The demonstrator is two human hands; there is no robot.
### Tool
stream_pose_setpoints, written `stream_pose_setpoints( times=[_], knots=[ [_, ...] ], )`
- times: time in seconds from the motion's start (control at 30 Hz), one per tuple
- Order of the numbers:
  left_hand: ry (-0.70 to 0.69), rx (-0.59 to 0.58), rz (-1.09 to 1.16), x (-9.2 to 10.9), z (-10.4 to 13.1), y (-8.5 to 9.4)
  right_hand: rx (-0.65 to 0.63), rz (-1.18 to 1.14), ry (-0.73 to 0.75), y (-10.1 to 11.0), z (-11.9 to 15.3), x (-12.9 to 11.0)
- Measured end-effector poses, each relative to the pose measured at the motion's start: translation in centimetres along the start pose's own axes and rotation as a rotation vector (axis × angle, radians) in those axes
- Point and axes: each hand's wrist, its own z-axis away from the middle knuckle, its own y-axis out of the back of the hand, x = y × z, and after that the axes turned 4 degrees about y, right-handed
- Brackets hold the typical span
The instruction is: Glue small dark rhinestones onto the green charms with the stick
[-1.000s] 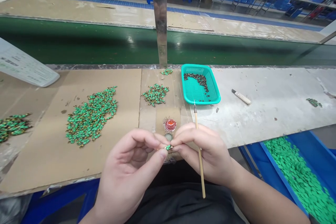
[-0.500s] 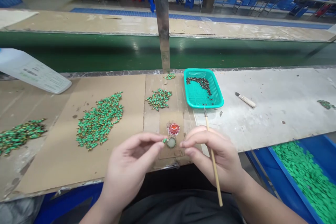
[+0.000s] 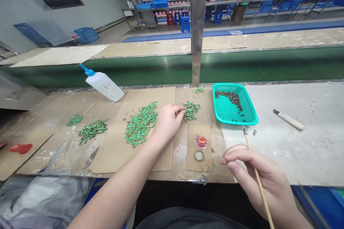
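My left hand [image 3: 170, 120] reaches to the small pile of green pieces with brownish-gold ends [image 3: 191, 111]. Its thumb and forefinger are pinched at the pile's left edge; what they hold, if anything, is hidden. A thin paintbrush [image 3: 258, 177] with a wooden handle lies across my right hand [image 3: 264, 179], bristles pointing away from me. That hand's thumb and forefinger tips are pressed together over the table. Between the hands, a red cap-like dish [image 3: 201, 141] and a round metal bottle cap [image 3: 199, 155] with a pale inside sit on a cardboard piece [image 3: 206, 166].
A teal basket [image 3: 252, 114] holds small dark pieces. A larger green pile [image 3: 141, 123] lies left of it, with more green pieces [image 3: 92, 130] further left. A white bottle [image 3: 106, 86] leans beyond. A flat brush [image 3: 288, 119] lies right; a metal post [image 3: 197, 43] stands behind.
My left hand has moved forward from beside the bottle cap, where it pinched a green piece, to the small pile. The right hand still holds the paintbrush. The view has swung left.
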Motion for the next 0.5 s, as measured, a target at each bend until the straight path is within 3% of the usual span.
stream_pose_setpoints(
  times=[0.17,0.23,0.33,0.5],
  knots=[
    [0.207,0.024,-0.190,-3.0,-4.3,5.8,0.023,0.048,-0.007,0.8,0.0,0.4],
    [0.283,-0.027,-0.249,-3.9,-6.4,7.4,0.015,0.046,0.002,0.9,-0.1,0.4],
    [0.342,-0.102,-0.307,-4.2,-8.0,8.2,0.002,0.028,-0.011,0.8,0.0,0.5],
    [0.351,-0.144,-0.319,-3.1,-7.5,8.2,0.035,-0.094,-0.077,0.6,0.2,0.8]
  ],
)
